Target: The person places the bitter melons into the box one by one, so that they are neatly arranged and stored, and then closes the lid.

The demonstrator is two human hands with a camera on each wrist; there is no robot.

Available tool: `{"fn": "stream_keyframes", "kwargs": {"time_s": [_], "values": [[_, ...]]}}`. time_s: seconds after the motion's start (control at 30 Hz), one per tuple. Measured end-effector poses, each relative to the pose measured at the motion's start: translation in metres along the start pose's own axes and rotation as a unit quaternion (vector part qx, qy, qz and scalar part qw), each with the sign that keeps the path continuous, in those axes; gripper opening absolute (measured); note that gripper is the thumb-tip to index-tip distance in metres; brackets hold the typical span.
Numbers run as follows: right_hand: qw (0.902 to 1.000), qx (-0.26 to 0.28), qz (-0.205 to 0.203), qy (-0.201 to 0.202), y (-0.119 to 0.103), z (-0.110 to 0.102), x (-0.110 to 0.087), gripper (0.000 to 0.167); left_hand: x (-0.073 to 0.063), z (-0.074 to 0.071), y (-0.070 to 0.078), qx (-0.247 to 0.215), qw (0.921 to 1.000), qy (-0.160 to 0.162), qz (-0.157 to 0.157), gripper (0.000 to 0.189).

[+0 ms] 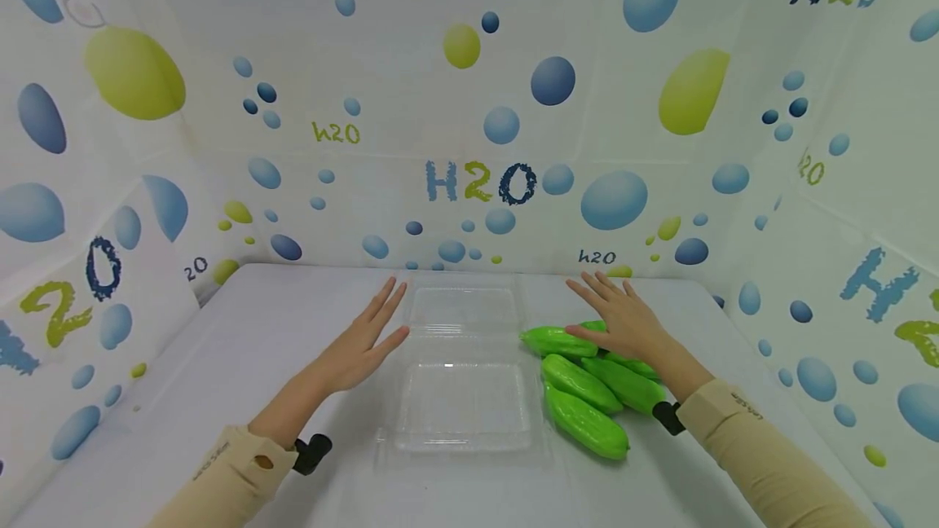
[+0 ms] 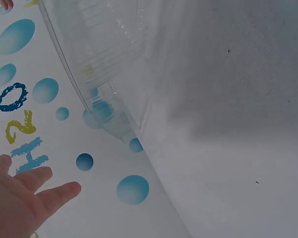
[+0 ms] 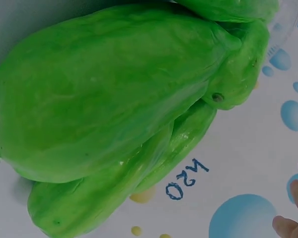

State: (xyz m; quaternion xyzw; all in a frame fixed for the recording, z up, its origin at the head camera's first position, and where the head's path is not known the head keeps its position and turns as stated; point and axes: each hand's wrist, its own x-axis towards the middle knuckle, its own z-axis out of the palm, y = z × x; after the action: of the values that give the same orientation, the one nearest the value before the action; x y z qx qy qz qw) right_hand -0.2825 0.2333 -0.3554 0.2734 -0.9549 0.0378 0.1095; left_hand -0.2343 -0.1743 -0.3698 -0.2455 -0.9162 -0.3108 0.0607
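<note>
I can read "H2O" and "h2O" on the backdrop (image 1: 480, 183); the print on the sleeves (image 1: 748, 451) is too small for me. Bright green, glossy, tapered vegetables (image 1: 583, 422) lie bunched on the white surface (image 1: 293, 300), right of a clear container (image 1: 462, 406) whose lid (image 1: 464, 308) lies open, away from me. The nearest vegetable's long axis slants from far left to near right. My left hand (image 1: 357, 353) has straight fingers, thumb apart, beside the container; my right hand's fingers are spread above the vegetables.
</note>
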Motion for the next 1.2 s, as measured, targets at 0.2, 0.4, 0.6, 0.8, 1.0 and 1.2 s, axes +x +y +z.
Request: {"fn": "stream_keyframes", "kwargs": {"time_s": [0.2,0.4,0.6,0.8,1.0,1.2], "values": [[0.9997,0.022,0.001,0.005,0.001,0.003,-0.001,0.074,-0.005,0.004,-0.002,-0.020,0.9998,0.004,-0.010,0.062],[0.9993,0.037,0.002,0.007,0.003,0.007,-0.002,0.073,-0.010,0.008,-0.001,-0.039,0.9991,0.007,-0.012,0.061],[0.9991,0.042,0.005,0.006,0.004,0.010,-0.003,0.074,-0.014,0.012,-0.001,-0.056,0.9983,0.008,-0.010,0.061],[0.9985,0.053,0.010,-0.004,0.001,0.009,-0.005,0.074,-0.017,0.016,-0.002,-0.062,0.9979,0.012,-0.016,0.061],[0.9980,0.060,0.014,-0.009,0.001,0.012,-0.006,0.074,-0.020,0.021,-0.002,-0.071,0.9972,0.017,-0.017,0.059],[0.9981,0.061,0.011,-0.006,0.004,0.017,-0.006,0.073,-0.025,0.027,-0.004,-0.080,0.9965,0.013,-0.021,0.059]]}}
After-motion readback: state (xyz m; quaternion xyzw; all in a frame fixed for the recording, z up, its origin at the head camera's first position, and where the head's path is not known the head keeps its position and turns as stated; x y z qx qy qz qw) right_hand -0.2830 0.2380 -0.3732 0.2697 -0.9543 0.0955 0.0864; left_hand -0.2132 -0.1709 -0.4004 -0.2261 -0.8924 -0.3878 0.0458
